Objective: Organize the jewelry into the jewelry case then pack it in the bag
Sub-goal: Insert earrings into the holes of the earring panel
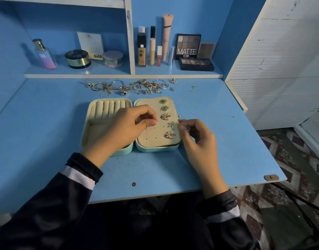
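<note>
The jewelry case (108, 139) lies open at frame centre on the blue bench (47, 141). Five earrings (165, 116) sit pinned on its right panel. The left hand (126, 127) has a narrow grip pinching something too small to identify. The right hand (196, 139) pinches the panel's right edge. Loose jewelry (126, 86) lies above the case.

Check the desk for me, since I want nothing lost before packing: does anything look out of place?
Yes. A small green piece lies alone on the desk, right of the tangled jewelry pile and apart from it, easy to miss. The desk's front right corner looks chipped. Five earrings sit neatly on the case's earring panel.
</note>
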`<action>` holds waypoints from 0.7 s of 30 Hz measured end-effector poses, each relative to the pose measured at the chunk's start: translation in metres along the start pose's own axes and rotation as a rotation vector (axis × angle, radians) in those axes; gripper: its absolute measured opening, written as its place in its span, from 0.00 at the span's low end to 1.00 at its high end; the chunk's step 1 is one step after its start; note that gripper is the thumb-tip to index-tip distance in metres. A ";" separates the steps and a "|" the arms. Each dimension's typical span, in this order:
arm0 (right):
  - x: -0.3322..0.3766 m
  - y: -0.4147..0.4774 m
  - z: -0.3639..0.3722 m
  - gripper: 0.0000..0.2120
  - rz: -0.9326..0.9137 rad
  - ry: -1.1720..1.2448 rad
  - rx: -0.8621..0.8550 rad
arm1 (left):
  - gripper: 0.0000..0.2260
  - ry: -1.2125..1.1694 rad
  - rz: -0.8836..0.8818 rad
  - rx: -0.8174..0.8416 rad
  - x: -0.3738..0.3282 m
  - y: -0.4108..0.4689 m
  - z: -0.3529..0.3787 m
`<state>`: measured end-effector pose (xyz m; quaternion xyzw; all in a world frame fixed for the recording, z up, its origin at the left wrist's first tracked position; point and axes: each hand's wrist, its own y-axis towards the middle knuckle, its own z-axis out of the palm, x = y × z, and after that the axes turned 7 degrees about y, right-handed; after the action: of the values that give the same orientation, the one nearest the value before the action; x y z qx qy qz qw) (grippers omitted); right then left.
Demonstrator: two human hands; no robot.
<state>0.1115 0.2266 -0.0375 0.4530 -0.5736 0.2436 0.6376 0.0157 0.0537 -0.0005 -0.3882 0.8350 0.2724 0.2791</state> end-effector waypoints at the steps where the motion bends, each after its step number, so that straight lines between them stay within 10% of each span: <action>1: 0.000 0.000 0.000 0.03 0.003 0.028 0.006 | 0.07 0.006 0.006 0.002 0.000 0.000 0.000; 21: 0.000 0.000 -0.002 0.03 -0.016 0.221 0.047 | 0.03 0.006 0.045 0.019 -0.006 0.004 0.005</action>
<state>0.1125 0.2278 -0.0376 0.4428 -0.4904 0.3004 0.6879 0.0175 0.0619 0.0013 -0.3675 0.8469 0.2696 0.2738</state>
